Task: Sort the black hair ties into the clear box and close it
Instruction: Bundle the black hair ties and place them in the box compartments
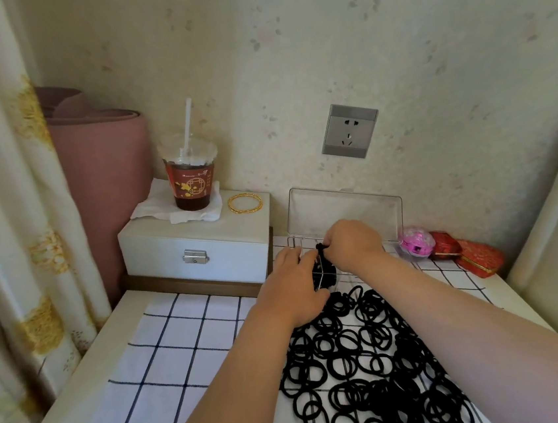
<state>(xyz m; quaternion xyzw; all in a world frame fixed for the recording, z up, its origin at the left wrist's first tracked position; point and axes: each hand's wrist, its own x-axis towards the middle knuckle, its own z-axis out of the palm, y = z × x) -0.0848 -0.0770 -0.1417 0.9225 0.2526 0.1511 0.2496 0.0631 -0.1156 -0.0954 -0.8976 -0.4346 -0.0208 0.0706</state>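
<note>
Box: clear box (346,211) at the back of the surface (90,362), lid standing open against the wall.
Ties: loose black pile (365,357) just in front of the box; a few lie inside it.
Right hand (353,244): over the box, fingers curled, pinching a bunch (322,250) of ties.
Left hand (295,285): at the box's left end, fingers reaching the bunch; grip cannot be told.
Left of box: white case (196,254) bearing a cup (192,182) and bangles (245,202).
Right of box: pink ball (416,242).
</note>
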